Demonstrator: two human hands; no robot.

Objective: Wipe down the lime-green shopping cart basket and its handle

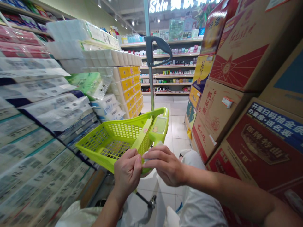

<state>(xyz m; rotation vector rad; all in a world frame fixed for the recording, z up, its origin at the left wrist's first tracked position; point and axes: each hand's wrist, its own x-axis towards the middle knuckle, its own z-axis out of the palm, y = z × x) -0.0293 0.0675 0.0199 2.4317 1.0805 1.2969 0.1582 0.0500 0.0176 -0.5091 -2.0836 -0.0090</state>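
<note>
A lime-green plastic shopping basket [113, 142] stands tilted on a wheeled frame in a shop aisle, with a grey pull handle [156, 50] raised on a metal pole above it. Both my hands meet at the basket's near rim. My left hand [127, 173] has its fingers curled against the rim's folded green handle [144, 135]. My right hand [165, 164] is closed too, pinching something small and pale at the same spot; I cannot make out what it is.
Stacked packs of tissue and toilet paper [42, 119] fill the left side. Tall piles of cardboard cartons [236, 94] line the right. A tiled aisle floor [175, 123] runs ahead to shelves of small goods [170, 72].
</note>
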